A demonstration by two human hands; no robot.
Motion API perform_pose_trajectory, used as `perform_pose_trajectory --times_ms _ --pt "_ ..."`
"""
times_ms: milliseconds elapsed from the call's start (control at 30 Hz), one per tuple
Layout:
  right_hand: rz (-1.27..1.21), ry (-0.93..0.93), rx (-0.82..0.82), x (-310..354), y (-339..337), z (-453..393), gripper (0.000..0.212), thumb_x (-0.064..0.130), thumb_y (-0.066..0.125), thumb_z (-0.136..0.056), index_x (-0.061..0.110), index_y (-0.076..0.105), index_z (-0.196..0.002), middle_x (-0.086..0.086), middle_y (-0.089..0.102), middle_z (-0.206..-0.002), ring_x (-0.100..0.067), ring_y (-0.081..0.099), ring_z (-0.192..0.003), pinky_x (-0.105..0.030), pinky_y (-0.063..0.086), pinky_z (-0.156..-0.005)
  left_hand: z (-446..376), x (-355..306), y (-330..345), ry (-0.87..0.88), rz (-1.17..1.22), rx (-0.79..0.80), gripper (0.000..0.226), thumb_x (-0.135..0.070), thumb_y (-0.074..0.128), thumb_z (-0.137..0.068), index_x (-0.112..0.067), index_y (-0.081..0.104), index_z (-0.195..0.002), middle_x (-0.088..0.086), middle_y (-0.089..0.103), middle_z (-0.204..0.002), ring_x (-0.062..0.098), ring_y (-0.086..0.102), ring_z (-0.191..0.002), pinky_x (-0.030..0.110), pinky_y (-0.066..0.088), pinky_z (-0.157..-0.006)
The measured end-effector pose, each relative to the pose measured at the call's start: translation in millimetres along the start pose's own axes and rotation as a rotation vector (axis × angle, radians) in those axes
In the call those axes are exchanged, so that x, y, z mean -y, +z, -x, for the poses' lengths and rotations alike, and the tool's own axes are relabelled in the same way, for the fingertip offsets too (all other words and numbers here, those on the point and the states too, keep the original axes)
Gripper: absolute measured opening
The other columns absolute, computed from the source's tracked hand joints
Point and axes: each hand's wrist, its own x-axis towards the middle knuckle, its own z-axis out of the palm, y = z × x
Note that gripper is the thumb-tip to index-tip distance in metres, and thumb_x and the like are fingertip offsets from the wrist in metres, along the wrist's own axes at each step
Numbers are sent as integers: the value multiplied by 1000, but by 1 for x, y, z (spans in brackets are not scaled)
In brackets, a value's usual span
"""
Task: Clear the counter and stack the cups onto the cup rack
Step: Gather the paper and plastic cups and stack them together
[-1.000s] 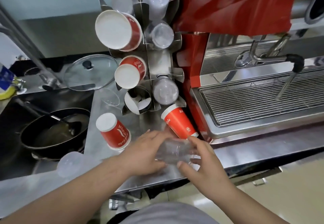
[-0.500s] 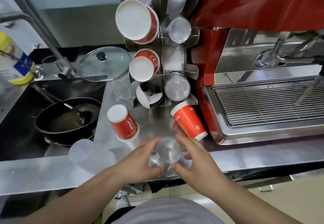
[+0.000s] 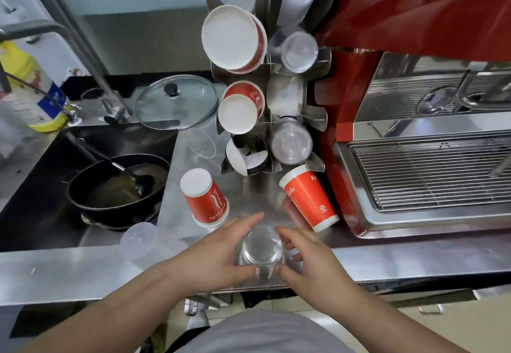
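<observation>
Progress is partial, judged from the present layout. The cup rack (image 3: 269, 98) beside the red machine (image 3: 359, 81) already carries red paper cups in its left slots and clear plastic cups in its right slots; one right-hand slot in the middle shows bare metal and appears free. Both hands work at the front edge of the counter (image 3: 83, 272). The left hand (image 3: 218, 256) and right hand (image 3: 307, 261) have fingers and thumbs curled round a clear cup (image 3: 261, 250), held base-up between them; whether it is a single cup or a nested pair cannot be told. Items left on the counter: an upturned red cup (image 3: 203, 197) just left of the hands, a taller red cup (image 3: 308, 196) leaning by the machine, a translucent cup (image 3: 145, 242) near the sink edge, and a clear cup on its side (image 3: 200, 142) by the glass lid (image 3: 175, 101). A pan (image 3: 116, 192) sits in the sink. Remaining work appears to be racking the held cup, then the four loose cups.
</observation>
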Motion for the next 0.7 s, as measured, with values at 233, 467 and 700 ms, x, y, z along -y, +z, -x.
perform_pose_trajectory --times_ms 233,467,700 --pt "17 15 15 0 -11 -4 53 27 66 -80 32 51 -130 19 50 -117 12 45 -107 -1 34 -88 0 -7 -24 23 -167 33 93 -44 69 -85 -37 7 -153 -15 27 -148 -10 22 -130 -4 14 -99" --pt "82 150 -201 3 -33 -30 48 27 60 -85 21 52 -132 3 49 -128 -13 53 -115 -15 35 -94 -41 -39 -68 184 -406 46 62 -49 54 -87 -32 39 -145 -10 46 -136 -2 44 -118 18 37 -103" --pt "274 308 -78 3 -28 -44 62 33 54 -85 25 33 -143 -5 27 -149 -27 36 -135 -35 34 -111 -110 -53 -41 254 -686 128 46 -28 52 -92 -23 47 -137 2 51 -133 25 54 -121 38 48 -96"
